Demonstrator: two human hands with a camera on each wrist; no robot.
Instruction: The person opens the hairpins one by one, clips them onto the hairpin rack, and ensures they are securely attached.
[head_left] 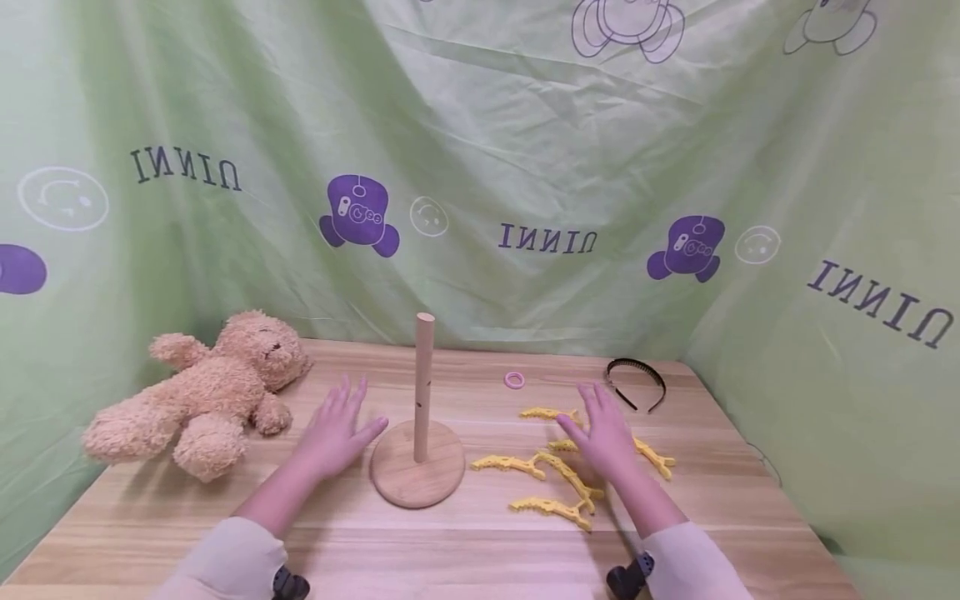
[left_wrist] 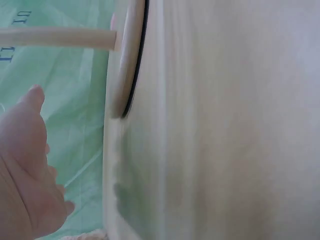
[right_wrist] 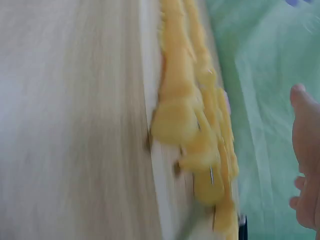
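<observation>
My left hand (head_left: 335, 429) hovers with spread fingers just left of a wooden stand, whose upright post (head_left: 423, 383) rises from a round base (head_left: 417, 492). Nothing is in that hand; in the left wrist view its thumb (left_wrist: 33, 100) points toward the post. My right hand (head_left: 602, 433), fingers spread too, is above several yellow hair clips and partly covers some of them. One clip (head_left: 551, 507) lies nearest the front, another (head_left: 508, 464) beside the stand's base. In the right wrist view the clips (right_wrist: 175, 115) look blurred, away from the hand.
A fuzzy pink-brown teddy bear (head_left: 217, 392) lies at the left of the wooden table (head_left: 450, 550). Toward the back are a small pink ring (head_left: 514, 380) and a black headband (head_left: 637, 362). A green printed curtain (head_left: 480, 167) hangs behind and at both sides.
</observation>
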